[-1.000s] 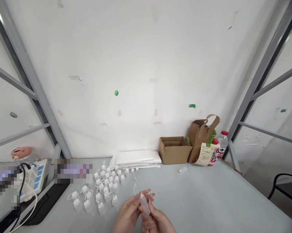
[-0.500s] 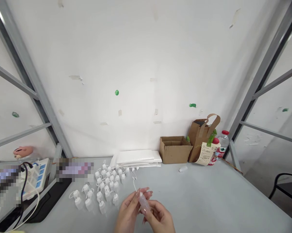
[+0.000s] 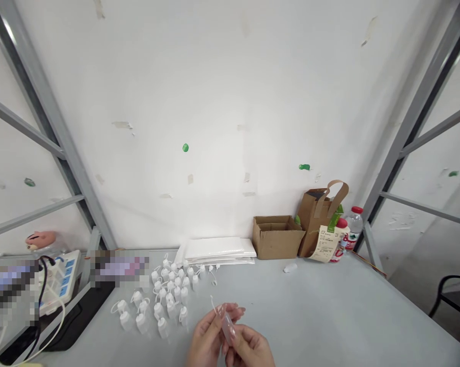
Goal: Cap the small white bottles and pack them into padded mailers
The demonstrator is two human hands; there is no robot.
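At the bottom middle, my left hand (image 3: 206, 339) and my right hand (image 3: 248, 349) meet over the grey table (image 3: 329, 316). Between them they pinch a small clear plastic bottle (image 3: 226, 325) with a thin white tether sticking up from its top. Both hands have their fingers closed around it. Just to the left stands a cluster of several small white capped bottles (image 3: 164, 298) on the table.
A stack of white bags (image 3: 218, 250) lies by the wall. A small cardboard box (image 3: 276, 237), a brown paper bag (image 3: 321, 219) and red-capped bottles (image 3: 350, 227) stand at the back right. One loose bottle (image 3: 290, 267) lies near them. A power strip (image 3: 57, 278) with cables sits left.
Both hands have stayed together on the bottle, shifting slightly lower and right in view; the fingers have regripped it. The camera has tilted a little.
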